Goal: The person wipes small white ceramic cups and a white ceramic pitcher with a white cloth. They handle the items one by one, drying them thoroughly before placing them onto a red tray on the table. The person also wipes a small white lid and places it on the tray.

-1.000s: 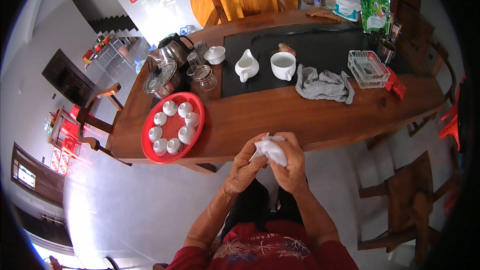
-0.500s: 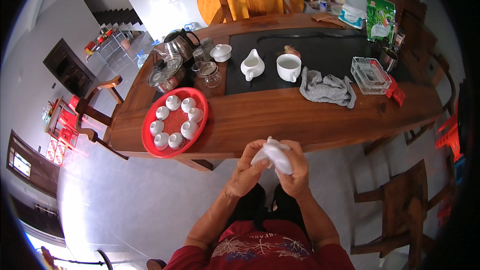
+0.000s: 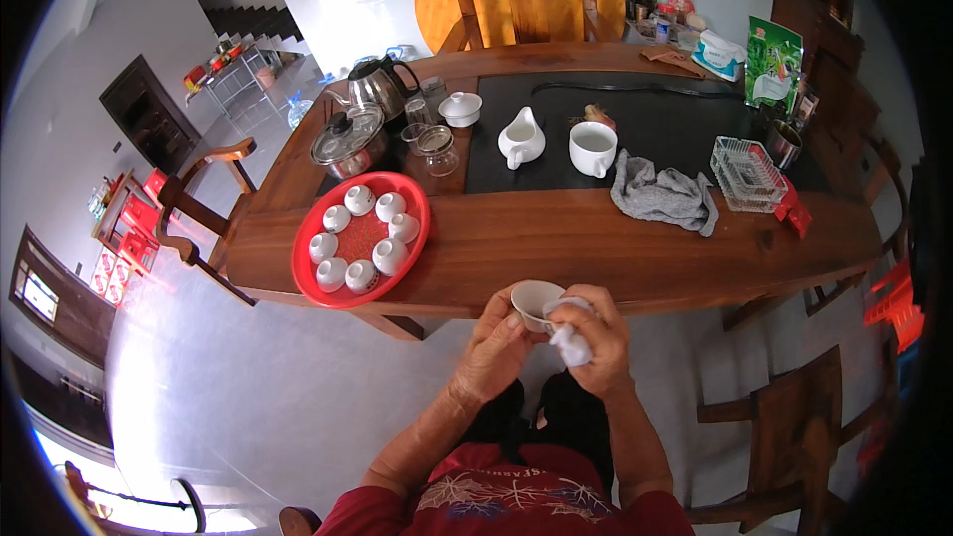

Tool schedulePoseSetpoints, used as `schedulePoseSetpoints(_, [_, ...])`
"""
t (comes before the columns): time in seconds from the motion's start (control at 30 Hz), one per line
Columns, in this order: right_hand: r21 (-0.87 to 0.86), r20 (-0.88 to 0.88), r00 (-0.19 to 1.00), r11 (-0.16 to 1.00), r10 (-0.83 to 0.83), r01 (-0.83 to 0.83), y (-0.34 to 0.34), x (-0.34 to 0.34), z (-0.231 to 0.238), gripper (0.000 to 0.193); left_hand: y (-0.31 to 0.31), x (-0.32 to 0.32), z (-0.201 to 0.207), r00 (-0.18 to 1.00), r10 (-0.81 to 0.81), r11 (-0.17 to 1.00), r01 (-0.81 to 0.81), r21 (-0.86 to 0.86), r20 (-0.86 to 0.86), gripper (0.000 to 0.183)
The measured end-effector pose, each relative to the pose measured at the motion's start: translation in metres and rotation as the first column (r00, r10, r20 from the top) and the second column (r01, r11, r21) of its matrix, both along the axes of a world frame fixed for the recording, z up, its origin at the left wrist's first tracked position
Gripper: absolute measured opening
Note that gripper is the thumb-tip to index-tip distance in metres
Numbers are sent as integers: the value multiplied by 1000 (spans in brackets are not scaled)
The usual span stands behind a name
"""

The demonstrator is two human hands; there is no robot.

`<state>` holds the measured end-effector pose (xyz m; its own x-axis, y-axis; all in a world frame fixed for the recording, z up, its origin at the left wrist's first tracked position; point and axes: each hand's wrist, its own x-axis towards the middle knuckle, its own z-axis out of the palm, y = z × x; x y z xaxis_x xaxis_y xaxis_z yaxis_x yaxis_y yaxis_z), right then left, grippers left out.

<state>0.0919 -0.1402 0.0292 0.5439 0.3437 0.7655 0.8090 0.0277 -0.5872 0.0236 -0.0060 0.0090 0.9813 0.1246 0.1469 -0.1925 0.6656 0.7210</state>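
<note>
Just off the table's near edge, my left hand [image 3: 493, 345] is closed on a small white cup [image 3: 533, 302], its mouth tilted up. My right hand [image 3: 602, 340] grips a crumpled white tissue [image 3: 572, 342] and presses it against the cup's right side. To the left, a round red tray [image 3: 423, 228] carries several white cups turned upside down in a ring. Beyond my hands stand a white pitcher [image 3: 522, 138] and a white mug [image 3: 593, 148], with a grey cloth [image 3: 663, 195] lying to their right.
On the wooden table [image 3: 496, 238], a steel kettle [image 3: 375, 89], a lidded pot [image 3: 347, 144], a glass jar [image 3: 439, 153] and a white lidded bowl [image 3: 460, 109] cluster at the left. A clear plastic basket [image 3: 747, 177] and a green pouch [image 3: 772, 65] stand right. Wooden chairs [image 3: 784, 417] flank the table.
The cup's open mouth has come into view between my hands, where the white tissue covered it before. My right hand has shifted right and down with the tissue.
</note>
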Motion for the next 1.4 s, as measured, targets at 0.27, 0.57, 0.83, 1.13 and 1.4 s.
schedulePoseSetpoints(0.27, [-120,-48,934,927,353,-357,-7,-12,-8,41,11,-5,-7,987,128,961,-101,257,-92,54])
schedulePoseSetpoints(0.57, [-241,145,989,970,3,33,13,-18,13,42,16,-4,-10,991,134,856,-109,506,-12,55])
schedulePoseSetpoints(0.83, [-434,-75,943,841,326,-325,-4,-9,3,44,23,-12,-5,990,131,747,-71,661,-42,56])
schedulePoseSetpoints(1.13, [-181,96,988,978,123,-104,-5,-6,8,41,18,-7,-28,977,-4,947,72,313,-212,59])
schedulePoseSetpoints(1.4, [-511,155,988,857,21,62,-3,-16,0,43,14,-8,-14,958,254,827,-145,543,-131,45])
